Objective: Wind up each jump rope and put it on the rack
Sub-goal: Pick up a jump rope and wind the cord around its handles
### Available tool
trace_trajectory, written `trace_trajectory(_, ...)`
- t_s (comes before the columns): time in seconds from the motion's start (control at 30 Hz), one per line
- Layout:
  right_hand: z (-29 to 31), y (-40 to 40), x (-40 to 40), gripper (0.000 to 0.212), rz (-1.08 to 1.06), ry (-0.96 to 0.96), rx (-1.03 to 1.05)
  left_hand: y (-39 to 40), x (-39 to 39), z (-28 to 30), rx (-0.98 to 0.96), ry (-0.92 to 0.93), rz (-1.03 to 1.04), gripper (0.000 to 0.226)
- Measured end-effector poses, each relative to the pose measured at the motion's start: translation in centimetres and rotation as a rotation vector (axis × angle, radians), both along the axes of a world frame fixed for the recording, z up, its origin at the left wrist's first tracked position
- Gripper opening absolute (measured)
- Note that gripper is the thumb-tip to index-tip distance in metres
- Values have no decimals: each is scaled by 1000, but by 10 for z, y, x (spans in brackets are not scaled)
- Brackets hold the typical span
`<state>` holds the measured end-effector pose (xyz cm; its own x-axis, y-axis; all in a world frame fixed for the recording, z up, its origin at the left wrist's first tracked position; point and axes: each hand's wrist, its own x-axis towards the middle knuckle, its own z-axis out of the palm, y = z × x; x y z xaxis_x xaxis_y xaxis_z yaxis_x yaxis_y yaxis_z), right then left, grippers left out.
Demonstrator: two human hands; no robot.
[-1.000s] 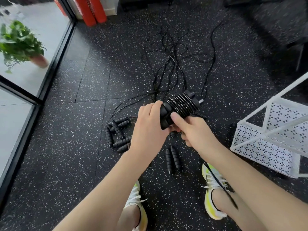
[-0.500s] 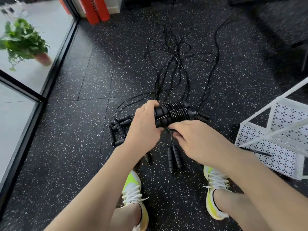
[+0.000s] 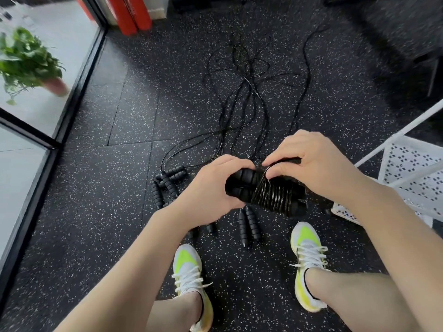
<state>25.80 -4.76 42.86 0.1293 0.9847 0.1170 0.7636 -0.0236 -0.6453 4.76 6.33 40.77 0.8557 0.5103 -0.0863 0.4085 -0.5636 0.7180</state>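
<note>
A wound jump rope, two black foam handles side by side with black cord coiled round them, is held level above the floor. My left hand grips the handles' left end. My right hand reaches over the top of the bundle, thumb and forefinger pinching the cord at the coil's left edge. Several more black ropes trail away across the floor. A cluster of their handles lies left of my hands, and one pair of handles lies below them. The white perforated rack stands at the right.
Black speckled rubber floor all round. My two feet in yellow-white shoes stand just below the handles. A glass wall with a black frame runs along the left, with a potted plant behind it. Red objects stand at the far wall.
My right hand has moved from under the bundle up over its top and now pinches the cord. The bundle has dropped lower and to the right, lying nearly level.
</note>
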Motion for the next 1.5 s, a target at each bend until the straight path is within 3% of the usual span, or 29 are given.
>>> trace_trajectory(0.17, -2, -4, 6, 10, -104, 292, -100, -3, 1, 2, -46, 30, -91, 72)
trace_trajectory(0.43, -10, -2, -7, 16, -128, 801, -151, -1, 4, 13, -340, -180, 80, 76)
trace_trajectory(0.53, -24, -2, -26, 42, -251, 725, -312, -1, 7, 13, -422, -283, 239, 78)
trace_trajectory(0.6, -24, 4, -44, 36, -248, 739, -380, -1, 9, 11, -359, -314, 351, 79)
trace_trajectory(0.7, -30, 13, -57, 28, -265, 838, -314, -2, 13, 5, -231, -272, 473, 78)
trace_trajectory(0.83, -28, 12, -65, 24, -187, 943, -438, -3, 16, 1, -55, -183, 606, 74)
trace_trajectory(0.97, -20, 9, -70, 18, -194, 818, -507, -6, 18, -9, 109, -92, 581, 77)
trace_trajectory(1.07, -16, 9, -72, 24, -243, 659, -493, -14, 20, -14, 201, -96, 530, 66)
trace_trajectory(1.23, -12, 12, -78, 36, -342, 931, -423, -21, 18, -17, 306, -144, 473, 67)
trace_trajectory(1.33, -10, 13, -77, 46, -378, 1010, -391, -24, 18, -19, 243, -202, 400, 69)
trace_trajectory(1.5, -9, 15, -69, 69, -488, 1065, -341, -35, 22, -7, -92, -278, 329, 65)
